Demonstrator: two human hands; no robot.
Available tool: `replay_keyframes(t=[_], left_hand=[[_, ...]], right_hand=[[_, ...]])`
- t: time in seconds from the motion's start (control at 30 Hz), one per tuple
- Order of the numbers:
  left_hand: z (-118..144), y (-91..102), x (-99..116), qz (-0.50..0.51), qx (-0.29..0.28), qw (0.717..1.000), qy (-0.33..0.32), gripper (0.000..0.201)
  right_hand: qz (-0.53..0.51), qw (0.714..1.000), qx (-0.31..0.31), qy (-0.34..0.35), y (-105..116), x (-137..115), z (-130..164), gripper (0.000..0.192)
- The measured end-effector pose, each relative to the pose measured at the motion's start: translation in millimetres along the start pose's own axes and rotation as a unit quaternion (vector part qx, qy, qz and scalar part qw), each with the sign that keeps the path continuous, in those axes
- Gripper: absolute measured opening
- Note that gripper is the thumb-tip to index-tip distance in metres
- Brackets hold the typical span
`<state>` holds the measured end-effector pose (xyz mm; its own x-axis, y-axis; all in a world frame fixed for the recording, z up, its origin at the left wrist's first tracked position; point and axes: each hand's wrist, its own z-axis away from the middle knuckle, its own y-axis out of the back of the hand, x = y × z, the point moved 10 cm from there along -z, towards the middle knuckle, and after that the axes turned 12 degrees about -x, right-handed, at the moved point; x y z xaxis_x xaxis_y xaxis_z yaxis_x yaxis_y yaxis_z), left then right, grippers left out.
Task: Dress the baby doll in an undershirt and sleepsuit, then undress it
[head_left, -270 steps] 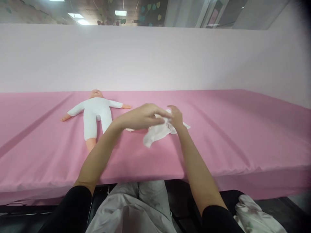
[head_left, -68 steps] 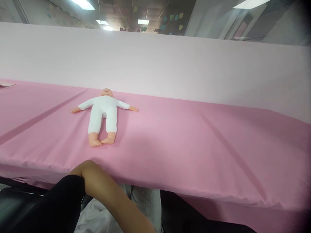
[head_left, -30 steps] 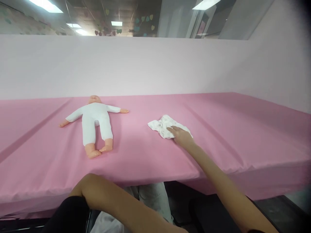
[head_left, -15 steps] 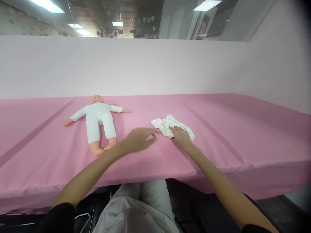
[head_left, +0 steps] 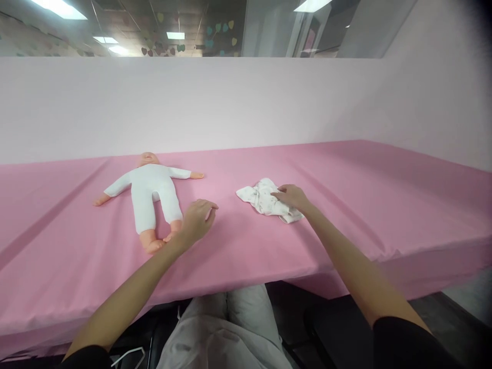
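Note:
A baby doll (head_left: 151, 195) in a white bodysuit lies on its back on the pink table (head_left: 346, 205), arms spread, feet towards me. To its right lies a crumpled white patterned garment (head_left: 261, 197). My right hand (head_left: 292, 197) rests on the garment's right part, fingers pinching the cloth. My left hand (head_left: 197, 220) hovers low over the table just right of the doll's feet, fingers loosely curled and empty.
A pale pink wall (head_left: 230, 102) runs along the back and right of the table. The table's front edge (head_left: 238, 287) is just above my lap. Ceiling lights and hanging heart decorations show above the wall.
My left arm came up from below the table edge, reached towards the garment, then drew back left near the doll's feet. My right hand shifted on the garment and bunched it slightly.

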<state>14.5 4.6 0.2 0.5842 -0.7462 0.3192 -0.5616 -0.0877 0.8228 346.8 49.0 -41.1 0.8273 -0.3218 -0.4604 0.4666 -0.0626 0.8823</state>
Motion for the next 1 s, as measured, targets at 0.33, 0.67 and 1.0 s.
replay_keyframes(t=[0.33,0.67,1.0], left_hand=[[6,-30.3,22,-0.023,-0.073,0.996,-0.055,0.019],[-45,41.3,23,0.206,0.057,0.977,0.019,0.044],[-134,106.7,28,0.5,0.06,0.861,-0.077,0.045]], right_hand=[[-0.043,0.933,0.313,0.173,140,-90,40,0.018],[-0.127,0.863,0.305,0.382,202,-245,119,0.006],[-0.115,0.863,0.166,0.463,177,-314,140,0.019]])
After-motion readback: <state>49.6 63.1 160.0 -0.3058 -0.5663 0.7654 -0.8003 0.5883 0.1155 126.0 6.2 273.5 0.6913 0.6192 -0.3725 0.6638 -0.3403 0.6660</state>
